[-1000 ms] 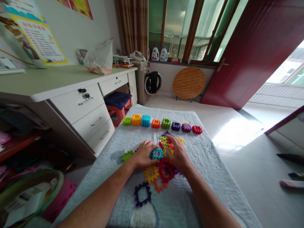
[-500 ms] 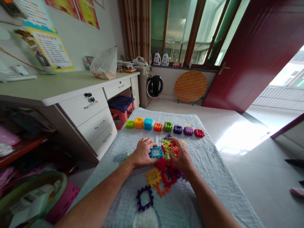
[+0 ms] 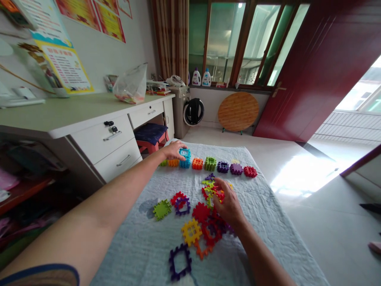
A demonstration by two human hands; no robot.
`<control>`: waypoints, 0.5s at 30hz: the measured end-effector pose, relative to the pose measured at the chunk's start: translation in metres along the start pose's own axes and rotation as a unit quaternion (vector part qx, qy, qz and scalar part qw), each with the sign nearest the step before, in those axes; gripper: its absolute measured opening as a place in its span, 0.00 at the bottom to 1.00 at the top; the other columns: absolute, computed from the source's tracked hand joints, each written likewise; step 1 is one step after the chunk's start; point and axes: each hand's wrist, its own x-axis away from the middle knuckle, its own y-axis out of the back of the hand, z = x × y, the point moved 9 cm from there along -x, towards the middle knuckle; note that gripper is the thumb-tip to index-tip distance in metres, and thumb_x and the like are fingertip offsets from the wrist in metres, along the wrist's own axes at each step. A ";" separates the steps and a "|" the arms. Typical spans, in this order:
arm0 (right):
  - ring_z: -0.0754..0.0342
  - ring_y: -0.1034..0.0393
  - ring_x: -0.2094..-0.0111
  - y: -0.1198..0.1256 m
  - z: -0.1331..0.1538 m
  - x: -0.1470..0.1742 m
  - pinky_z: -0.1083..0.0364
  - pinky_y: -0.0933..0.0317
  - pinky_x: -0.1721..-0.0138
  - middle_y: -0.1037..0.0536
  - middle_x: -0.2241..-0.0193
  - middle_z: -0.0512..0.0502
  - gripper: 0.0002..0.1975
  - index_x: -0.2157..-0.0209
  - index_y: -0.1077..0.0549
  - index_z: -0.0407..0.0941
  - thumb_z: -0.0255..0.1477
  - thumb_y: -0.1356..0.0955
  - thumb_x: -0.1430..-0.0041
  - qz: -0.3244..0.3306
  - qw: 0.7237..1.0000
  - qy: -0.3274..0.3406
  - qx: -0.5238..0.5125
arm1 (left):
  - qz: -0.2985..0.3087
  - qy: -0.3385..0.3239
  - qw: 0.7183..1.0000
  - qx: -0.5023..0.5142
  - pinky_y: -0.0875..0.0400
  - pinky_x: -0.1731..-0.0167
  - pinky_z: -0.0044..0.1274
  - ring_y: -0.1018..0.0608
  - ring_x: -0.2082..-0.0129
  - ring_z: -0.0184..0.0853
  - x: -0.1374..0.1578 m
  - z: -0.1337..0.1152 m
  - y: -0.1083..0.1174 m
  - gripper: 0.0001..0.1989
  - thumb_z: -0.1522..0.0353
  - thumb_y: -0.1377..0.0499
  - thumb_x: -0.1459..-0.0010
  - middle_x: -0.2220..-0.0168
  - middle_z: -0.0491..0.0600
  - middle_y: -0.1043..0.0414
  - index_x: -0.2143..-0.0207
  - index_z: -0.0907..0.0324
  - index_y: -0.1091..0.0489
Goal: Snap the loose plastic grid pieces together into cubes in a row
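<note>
My left hand (image 3: 175, 151) reaches to the far row and grips a light-blue toothed building tile (image 3: 184, 152) at the top of the light-blue stack (image 3: 185, 162). Whether the tile rests fully on the stack, I cannot tell. My right hand (image 3: 229, 200) hovers at the right side of the loose pile, thumb and fingers apart, beside a lime-green piece (image 3: 210, 200) and red pieces. Loose on the cloth lie a red tile (image 3: 201, 213), a yellow tile (image 3: 191, 232), a dark purple frame (image 3: 180, 262) and a green tile (image 3: 162, 209).
Along the row stand an orange stack (image 3: 197, 163), a green stack (image 3: 210, 163), a dark purple stack (image 3: 223, 167), a purple stack (image 3: 236, 169) and a red stack (image 3: 250, 171). A light-blue cloth (image 3: 133, 242) covers the table. To the left is a white desk (image 3: 74, 113) with a stool (image 3: 151, 133).
My left hand has carried the light-blue tile from the middle of the cloth forward and left to the light-blue stack. My right hand has stayed by the pile.
</note>
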 end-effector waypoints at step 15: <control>0.50 0.31 0.58 0.001 -0.001 0.001 0.47 0.35 0.54 0.27 0.58 0.43 0.24 0.48 0.37 0.47 0.21 0.37 0.49 0.013 1.000 0.000 0.000 | 0.046 0.013 0.999 0.001 0.41 0.48 0.30 0.33 0.49 0.46 -0.023 0.025 -0.028 0.33 0.54 0.35 0.61 0.49 0.52 0.34 0.51 0.56 0.31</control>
